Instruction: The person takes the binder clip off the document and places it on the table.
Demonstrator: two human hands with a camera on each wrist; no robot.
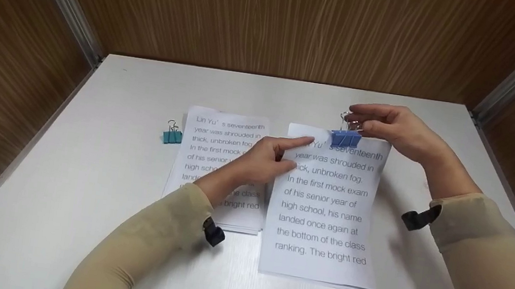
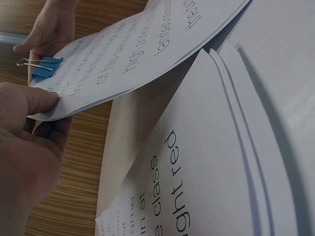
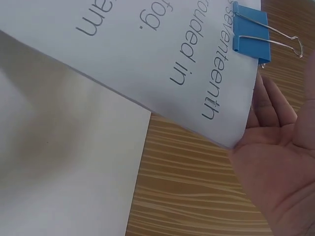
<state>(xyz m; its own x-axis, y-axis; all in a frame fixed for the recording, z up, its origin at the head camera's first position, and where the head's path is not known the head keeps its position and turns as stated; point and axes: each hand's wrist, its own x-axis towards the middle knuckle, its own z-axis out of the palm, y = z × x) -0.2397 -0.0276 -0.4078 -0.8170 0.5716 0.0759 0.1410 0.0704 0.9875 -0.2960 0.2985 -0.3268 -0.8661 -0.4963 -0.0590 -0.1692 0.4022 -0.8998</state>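
A blue binder clip (image 1: 345,139) sits on the top edge of a printed paper stack (image 1: 325,213), its wire handles pointing up. My left hand (image 1: 262,162) pinches the stack's left side near the top, thumb on the print and fingers beneath in the left wrist view. Beside the clip is my right hand (image 1: 401,131). Its palm (image 3: 270,167) faces the back of the sheets at the top right corner, fingers behind the clip, not gripping it. The held stack tilts up off the table, as the right wrist view shows.
A second printed stack (image 1: 213,216) lies on the white table (image 1: 141,84) to the left, partly under my left forearm. Beside its upper left edge is a teal binder clip (image 1: 172,136). Wood-grained walls (image 1: 273,22) enclose the table at the back and sides.
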